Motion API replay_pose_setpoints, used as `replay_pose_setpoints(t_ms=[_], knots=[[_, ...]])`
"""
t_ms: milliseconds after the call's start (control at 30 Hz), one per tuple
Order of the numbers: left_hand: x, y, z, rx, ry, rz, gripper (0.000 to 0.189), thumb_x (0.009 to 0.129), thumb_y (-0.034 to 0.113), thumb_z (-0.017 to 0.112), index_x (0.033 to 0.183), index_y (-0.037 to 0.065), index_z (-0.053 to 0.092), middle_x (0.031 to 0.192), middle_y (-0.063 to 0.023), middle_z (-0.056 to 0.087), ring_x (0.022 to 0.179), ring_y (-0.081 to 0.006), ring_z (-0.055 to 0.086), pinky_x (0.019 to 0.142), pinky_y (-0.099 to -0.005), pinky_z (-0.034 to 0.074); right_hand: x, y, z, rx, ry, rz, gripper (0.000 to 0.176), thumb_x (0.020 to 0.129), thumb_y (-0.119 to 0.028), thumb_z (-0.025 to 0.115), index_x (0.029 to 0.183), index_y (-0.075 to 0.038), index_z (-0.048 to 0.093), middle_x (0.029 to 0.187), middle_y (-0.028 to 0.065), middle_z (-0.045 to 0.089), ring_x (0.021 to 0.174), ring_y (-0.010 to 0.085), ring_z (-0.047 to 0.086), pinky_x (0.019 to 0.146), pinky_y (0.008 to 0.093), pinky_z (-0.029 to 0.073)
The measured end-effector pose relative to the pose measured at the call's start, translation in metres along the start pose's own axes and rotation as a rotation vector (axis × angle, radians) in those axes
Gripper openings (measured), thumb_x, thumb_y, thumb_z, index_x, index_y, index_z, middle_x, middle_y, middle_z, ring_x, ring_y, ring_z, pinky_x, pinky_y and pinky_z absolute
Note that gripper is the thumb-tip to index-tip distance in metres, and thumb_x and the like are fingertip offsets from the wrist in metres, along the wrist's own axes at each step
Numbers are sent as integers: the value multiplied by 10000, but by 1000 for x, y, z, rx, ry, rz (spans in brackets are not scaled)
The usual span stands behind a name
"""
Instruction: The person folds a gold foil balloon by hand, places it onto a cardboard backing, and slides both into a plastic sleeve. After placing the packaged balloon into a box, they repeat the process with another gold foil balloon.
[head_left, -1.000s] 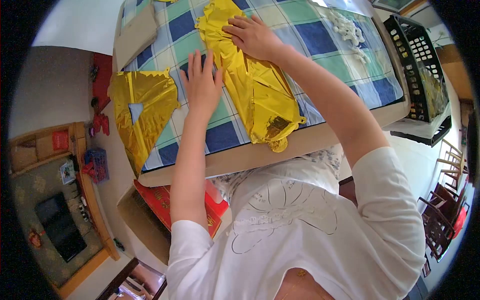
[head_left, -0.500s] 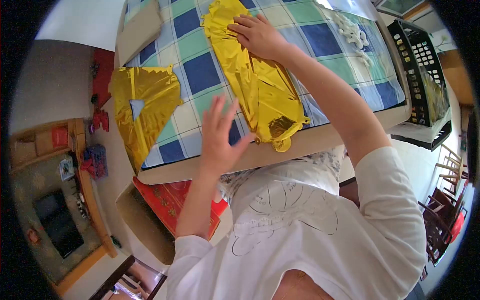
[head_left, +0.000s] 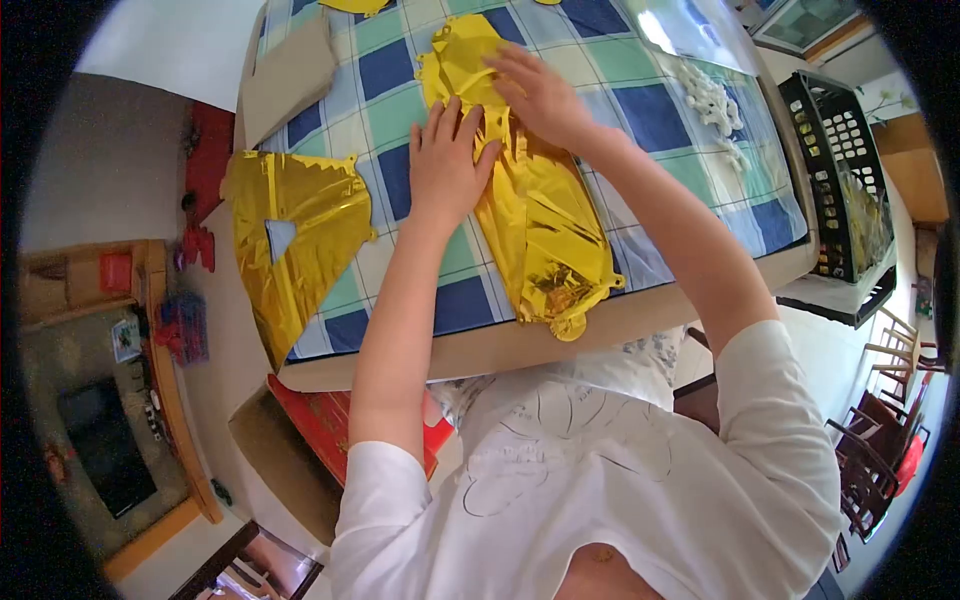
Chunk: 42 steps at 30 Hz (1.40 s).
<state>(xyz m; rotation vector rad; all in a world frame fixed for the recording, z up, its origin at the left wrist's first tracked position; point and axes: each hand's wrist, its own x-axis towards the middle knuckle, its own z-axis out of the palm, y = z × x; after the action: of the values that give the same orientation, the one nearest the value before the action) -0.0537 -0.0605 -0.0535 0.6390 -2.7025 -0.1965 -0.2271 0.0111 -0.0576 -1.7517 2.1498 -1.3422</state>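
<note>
A long gold foil balloon, flat and creased, lies lengthwise in front of me on a checked cloth. Its near end, with small tabs, reaches the table's edge. My left hand rests with fingers spread on the left edge of the foil, around its middle. Across from it, my right hand is on the right side of the foil, fingers stretched out and touching it near the far end. Neither hand grips anything. Another flat gold foil piece, with an opening in it, hangs over the table's left edge.
A beige folded piece lies at the far left of the table. White balloon-like bits sit at the right. Beyond the right edge stands a black plastic crate. A cardboard box with a red item is below left.
My left hand has moved forward from above the near edge and come down on the foil. The foil's far end is more fully in view. My right hand remains near that end.
</note>
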Motion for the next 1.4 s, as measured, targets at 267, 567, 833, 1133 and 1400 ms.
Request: replay_pose_setpoints(t_ms=[267, 567, 833, 1133, 1400], knots=[[0, 3, -4, -5, 46, 17, 487, 913, 351, 545, 1316, 84, 484, 1436, -149, 388, 1345, -343, 326, 1100, -516, 238, -11, 21, -29, -352, -55, -161, 355, 911, -216, 516, 1245, -103, 559, 1334, 126, 508, 1283, 287, 427, 1075, 466, 301], [-1, 3, -3, 12, -40, -39, 495, 929, 383, 525, 1327, 92, 478, 1447, -99, 391, 1368, -287, 301, 1116, -503, 215, -14, 17, -26, -377, 19, -162, 334, 903, -184, 525, 1217, -83, 580, 1301, 144, 529, 1224, 312, 463, 1046, 432, 334], [-2, 4, -3, -1, -1, -27, 494, 930, 376, 526, 1329, 90, 474, 1439, -102, 399, 1362, -288, 311, 1115, -500, 219, -15, 18, -28, -343, 35, -149, 297, 911, -166, 531, 1182, -67, 605, 1284, 141, 540, 1180, 330, 483, 1009, 400, 383], [-1, 3, -1, 26, -18, -19, 511, 928, 362, 516, 1359, 97, 444, 1436, -111, 396, 1344, -312, 325, 1109, -508, 221, -5, 6, -19, -315, -20, -222, 338, 919, -177, 518, 1224, -39, 555, 1298, 129, 526, 1216, 281, 470, 1024, 395, 371], [2, 1, -5, -136, 91, -44, 490, 933, 311, 521, 1350, 69, 435, 1424, -138, 404, 1334, -328, 342, 1100, -508, 241, 1, 12, -5, -442, -110, -184, 379, 941, -235, 470, 1259, -38, 525, 1318, 122, 515, 1253, 271, 448, 1079, 398, 312]])
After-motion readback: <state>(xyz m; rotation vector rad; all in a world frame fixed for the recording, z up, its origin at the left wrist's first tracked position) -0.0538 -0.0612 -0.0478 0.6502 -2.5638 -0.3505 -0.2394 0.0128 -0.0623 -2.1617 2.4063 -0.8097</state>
